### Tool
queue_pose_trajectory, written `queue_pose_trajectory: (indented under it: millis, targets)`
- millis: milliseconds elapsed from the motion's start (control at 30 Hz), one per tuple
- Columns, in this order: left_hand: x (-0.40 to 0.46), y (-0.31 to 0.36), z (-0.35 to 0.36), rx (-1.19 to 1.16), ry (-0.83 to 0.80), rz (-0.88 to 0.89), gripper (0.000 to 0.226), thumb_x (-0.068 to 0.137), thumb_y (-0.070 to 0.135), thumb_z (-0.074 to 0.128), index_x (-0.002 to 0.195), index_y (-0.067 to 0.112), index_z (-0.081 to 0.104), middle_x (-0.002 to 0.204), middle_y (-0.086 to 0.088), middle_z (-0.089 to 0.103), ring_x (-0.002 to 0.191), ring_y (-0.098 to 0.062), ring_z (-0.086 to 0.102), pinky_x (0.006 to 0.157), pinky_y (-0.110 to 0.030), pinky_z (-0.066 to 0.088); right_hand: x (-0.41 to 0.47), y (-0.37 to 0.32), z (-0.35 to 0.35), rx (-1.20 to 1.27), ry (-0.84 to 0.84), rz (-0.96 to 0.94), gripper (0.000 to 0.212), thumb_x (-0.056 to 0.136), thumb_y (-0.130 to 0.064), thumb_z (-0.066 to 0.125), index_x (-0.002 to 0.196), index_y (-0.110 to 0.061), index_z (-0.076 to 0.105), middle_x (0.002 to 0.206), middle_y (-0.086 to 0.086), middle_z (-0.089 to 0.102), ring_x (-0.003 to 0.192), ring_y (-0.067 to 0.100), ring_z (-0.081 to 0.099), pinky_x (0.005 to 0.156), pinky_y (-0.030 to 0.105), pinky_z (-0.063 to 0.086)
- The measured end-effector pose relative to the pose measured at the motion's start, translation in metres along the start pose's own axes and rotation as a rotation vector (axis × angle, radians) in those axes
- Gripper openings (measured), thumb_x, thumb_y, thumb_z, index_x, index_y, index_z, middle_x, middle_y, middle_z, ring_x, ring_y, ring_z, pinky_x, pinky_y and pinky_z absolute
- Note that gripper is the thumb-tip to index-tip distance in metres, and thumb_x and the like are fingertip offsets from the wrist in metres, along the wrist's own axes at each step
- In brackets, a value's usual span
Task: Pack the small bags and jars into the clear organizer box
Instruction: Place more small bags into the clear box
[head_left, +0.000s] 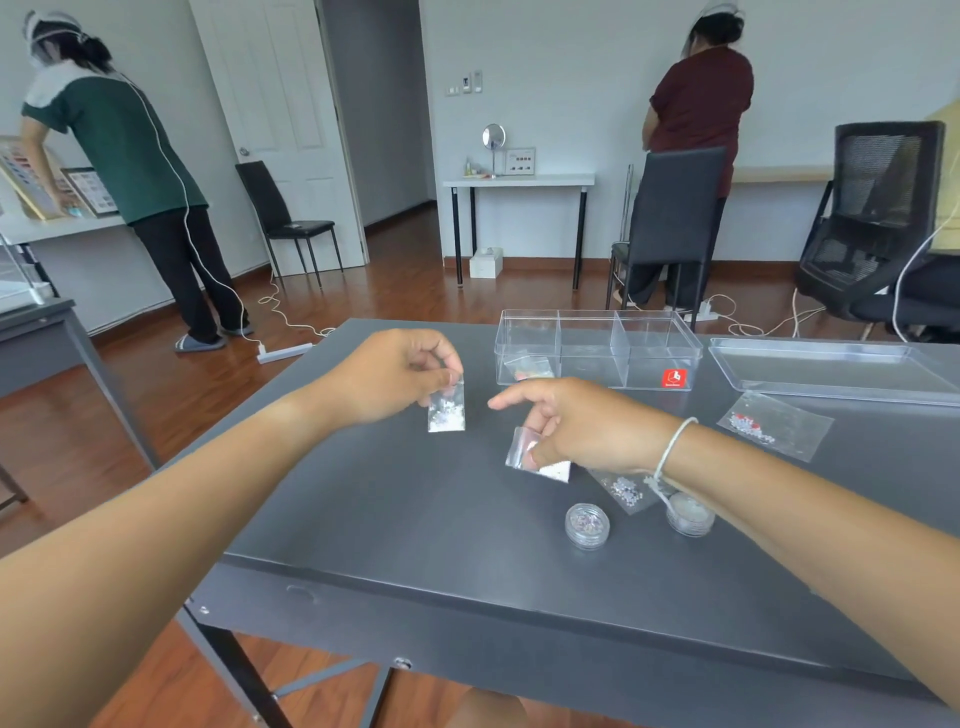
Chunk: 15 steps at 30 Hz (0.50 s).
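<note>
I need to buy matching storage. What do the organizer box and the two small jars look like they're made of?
Organizer box: apparently rigid clear plastic, glossy; dividers show through its walls. Jars: probably clear plastic too, contents visible, though glass can't be excluded.

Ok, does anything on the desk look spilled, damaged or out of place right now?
Nothing stands out. The organizer box sits upright and open with one bag in its left compartment, its lid flat beside it. Left hand and right hand each pinch a sealed bag; both jars are closed.
</note>
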<state>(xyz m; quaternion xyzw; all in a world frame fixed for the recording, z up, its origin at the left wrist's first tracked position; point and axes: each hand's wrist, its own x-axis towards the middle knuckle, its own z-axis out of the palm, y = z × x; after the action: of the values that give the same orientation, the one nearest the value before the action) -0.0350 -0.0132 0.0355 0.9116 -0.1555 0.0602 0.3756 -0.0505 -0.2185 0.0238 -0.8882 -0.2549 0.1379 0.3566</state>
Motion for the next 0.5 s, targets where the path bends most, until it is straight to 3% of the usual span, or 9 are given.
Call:
queue_pose_trajectory:
  millis: [133, 200, 367, 500]
  targets:
    - [0.012, 0.007, -0.002, 0.005, 0.038, 0.026, 0.006, 0.083, 0.015, 0.061, 0.078, 0.016, 0.063, 0.065, 0.008, 0.065, 0.046, 0.001, 0.053, 0.051, -0.002, 0.038, 0.004, -0.001, -0.015, 0.076, 0.1, -0.002, 0.049, 0.075, -0.001, 0.068, 0.119, -0.02, 0.055, 0.069, -0.006, 0.051, 0.061, 0.015, 0.045, 0.055, 0.019, 0.036]
    - [0.018, 0.011, -0.002, 0.007, 0.052, 0.036, 0.005, 0.083, 0.015, 0.062, 0.079, 0.016, 0.064, 0.066, 0.008, 0.065, 0.045, 0.0, 0.053, 0.052, -0.002, 0.039, 0.006, -0.001, -0.023, 0.127, 0.16, -0.007, 0.041, 0.075, -0.001, 0.068, 0.113, -0.014, 0.06, 0.07, -0.004, 0.051, 0.063, 0.019, 0.044, 0.057, 0.023, 0.036]
    - [0.037, 0.02, -0.005, -0.003, 0.092, 0.047, 0.005, 0.084, 0.015, 0.06, 0.081, 0.017, 0.063, 0.069, 0.003, 0.065, 0.045, 0.002, 0.053, 0.044, -0.006, 0.038, 0.015, -0.004, -0.044, 0.237, 0.339, -0.044, 0.016, 0.074, 0.002, 0.066, 0.089, -0.005, 0.067, 0.079, 0.011, 0.065, 0.066, 0.014, 0.053, 0.056, 0.012, 0.04]
    - [0.056, 0.027, -0.006, -0.019, 0.121, 0.046, 0.009, 0.083, 0.01, 0.06, 0.086, 0.018, 0.061, 0.072, 0.005, 0.064, 0.048, 0.004, 0.052, 0.046, -0.01, 0.043, 0.027, -0.003, -0.061, 0.292, 0.449, -0.032, 0.017, 0.071, -0.001, 0.069, 0.069, -0.016, 0.063, 0.066, 0.001, 0.064, 0.055, 0.008, 0.049, 0.053, 0.016, 0.038]
